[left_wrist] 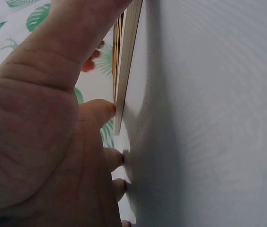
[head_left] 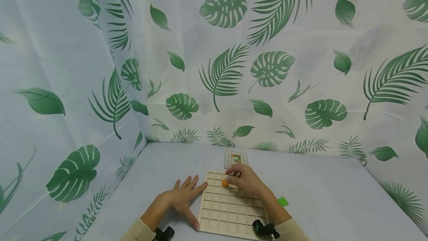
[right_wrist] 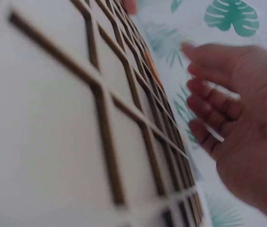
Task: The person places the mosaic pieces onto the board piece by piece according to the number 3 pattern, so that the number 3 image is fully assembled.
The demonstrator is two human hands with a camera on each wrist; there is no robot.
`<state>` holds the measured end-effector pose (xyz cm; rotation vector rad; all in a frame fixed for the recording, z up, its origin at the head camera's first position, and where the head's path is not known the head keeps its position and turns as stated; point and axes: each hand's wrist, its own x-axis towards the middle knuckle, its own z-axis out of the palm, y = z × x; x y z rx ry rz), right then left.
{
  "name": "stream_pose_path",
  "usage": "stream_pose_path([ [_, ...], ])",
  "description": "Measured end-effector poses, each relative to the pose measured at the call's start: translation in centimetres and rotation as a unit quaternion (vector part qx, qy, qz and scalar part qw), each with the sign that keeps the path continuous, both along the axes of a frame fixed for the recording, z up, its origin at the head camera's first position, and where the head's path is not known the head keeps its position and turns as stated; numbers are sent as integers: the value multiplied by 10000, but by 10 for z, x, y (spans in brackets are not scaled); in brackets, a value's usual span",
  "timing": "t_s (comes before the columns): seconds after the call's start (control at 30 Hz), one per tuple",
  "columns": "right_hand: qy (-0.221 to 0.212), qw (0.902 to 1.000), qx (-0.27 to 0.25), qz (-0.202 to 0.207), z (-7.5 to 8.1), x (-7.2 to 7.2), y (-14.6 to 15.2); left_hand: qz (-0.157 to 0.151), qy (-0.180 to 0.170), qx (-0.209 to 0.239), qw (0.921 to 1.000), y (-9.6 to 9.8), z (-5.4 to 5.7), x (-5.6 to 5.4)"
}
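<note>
Head view: orange tile point(head_left: 225, 183) just beside right grip point(head_left: 247, 180)

We can't read any words, numbers, brands or signs here. The little grid card point(head_left: 236, 157) on the far side is too small for us to tell if it has writing. So are the left wrist camera point(head_left: 165, 234) and the right wrist camera point(head_left: 262, 228) on the near side.
</note>
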<state>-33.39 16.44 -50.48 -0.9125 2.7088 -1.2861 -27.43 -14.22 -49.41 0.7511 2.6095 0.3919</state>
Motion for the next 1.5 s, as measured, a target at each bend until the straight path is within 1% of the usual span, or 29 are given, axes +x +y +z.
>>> stream_pose_path([
  [0.1, 170, 9997, -195, -44, 12, 0, 8, 10, 19, -51, 10000, 0, 1, -1],
  [0.23, 304, 9986, -349, -254, 26, 0, 22, 19, 23, -60, 10000, 0, 3, -1],
  [0.37, 390, 9972, -341, -538, 34, 1, 37, 15, 6, -27, 10000, 1, 3, -1],
  [0.5, 406, 9956, -311, -781, 38, 3, 51, 24, -11, -29, 10000, 1, 2, -1],
  [0.7, 339, 9949, -155, -942, 36, 3, 70, -4, -65, -13, 10000, 0, 0, 0],
  [0.83, 261, 9955, -42, -911, 34, 3, 82, -26, -72, -6, 10000, 0, 1, 0],
  [1.07, 24, 9962, 108, -869, 38, 5, 102, -17, -69, 27, 10000, 0, 2, 1],
  [1.23, -302, 9958, 119, -857, 37, 5, 112, 2, -46, 72, 10000, 1, 3, 1],
  [1.37, -669, 9926, 231, -992, 31, 3, 116, 19, -6, 72, 10000, 1, 3, 2],
  [1.5, -851, 9906, 284, -1034, 27, 4, 118, 44, -7, 49, 10000, 1, 2, 3],
])
